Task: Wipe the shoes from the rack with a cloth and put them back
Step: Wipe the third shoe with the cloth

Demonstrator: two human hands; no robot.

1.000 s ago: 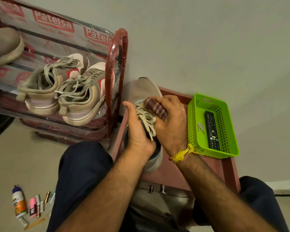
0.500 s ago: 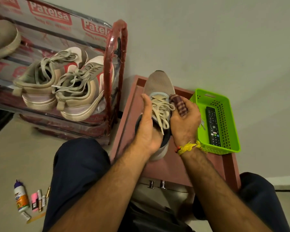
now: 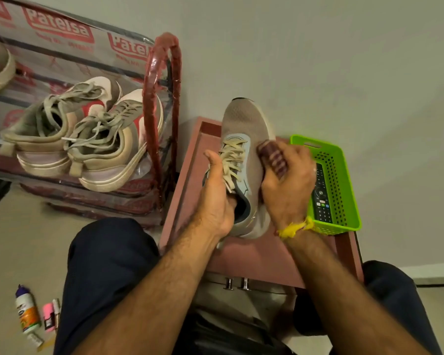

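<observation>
Gripping shoe (image 3: pixel 244 129) collar: left hand (image 3: pixel 217 198); right hand (image 3: pixel 289 185) presses clutched cloth (image 3: pixel 272 157) against shoe's side.

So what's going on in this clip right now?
A seated person is cleaning a grey lace-up shoe held over a small reddish table. The left hand grips the shoe at its opening, beside the laces, while the right hand presses a folded maroon striped cloth against the shoe's side. Another pair of sneakers sits on the plastic-wrapped red rack to the left. A green basket holding a remote stands on the table.
</observation>
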